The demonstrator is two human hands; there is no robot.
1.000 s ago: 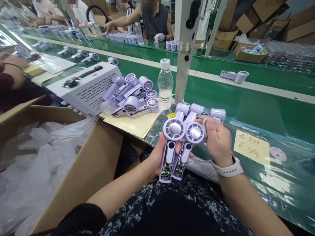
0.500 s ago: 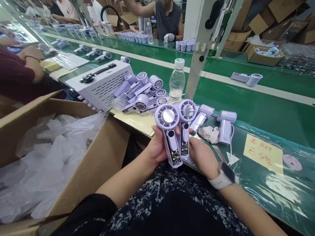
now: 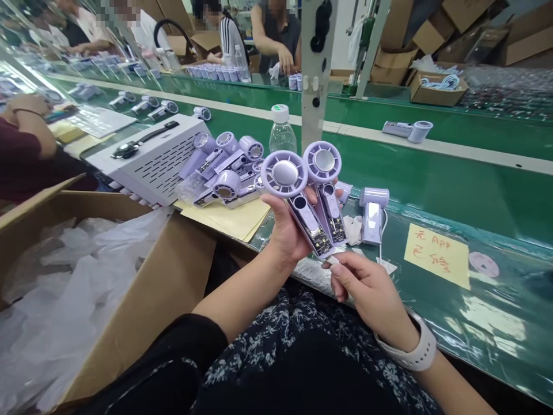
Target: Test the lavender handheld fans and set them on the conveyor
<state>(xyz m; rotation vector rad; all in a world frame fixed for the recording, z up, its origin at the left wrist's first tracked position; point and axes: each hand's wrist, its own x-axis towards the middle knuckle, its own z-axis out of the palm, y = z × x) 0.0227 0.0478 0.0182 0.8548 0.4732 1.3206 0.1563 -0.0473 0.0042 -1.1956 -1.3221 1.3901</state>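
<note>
My left hand (image 3: 288, 233) is closed around two lilac handheld fans, held side by side and tilted. The nearer fan (image 3: 285, 174) and the other fan (image 3: 323, 161) both have round ribbed heads with silver centres, and bare circuit boards show in their handles. At the bottom end of the nearer fan, my right hand (image 3: 367, 288) pinches a small white piece (image 3: 332, 260), whose kind I cannot make out. Behind them on the bench lie another lilac fan (image 3: 372, 216) with a white cable beside it and a crumpled white scrap (image 3: 354, 229).
A pile of lilac fans (image 3: 227, 184) lies on yellow paper beside a grey vented box (image 3: 159, 155). A bottle (image 3: 283, 135) stands behind. An open carton (image 3: 173, 305) with plastic bags is at left; a metal post (image 3: 313, 86) rises from the bench. Co-workers sit across and at left.
My right hand has gone from beside the fan heads, down past the bench, to the handle end, now pinching a small white piece. My left hand has raised and tilted the two fans.
</note>
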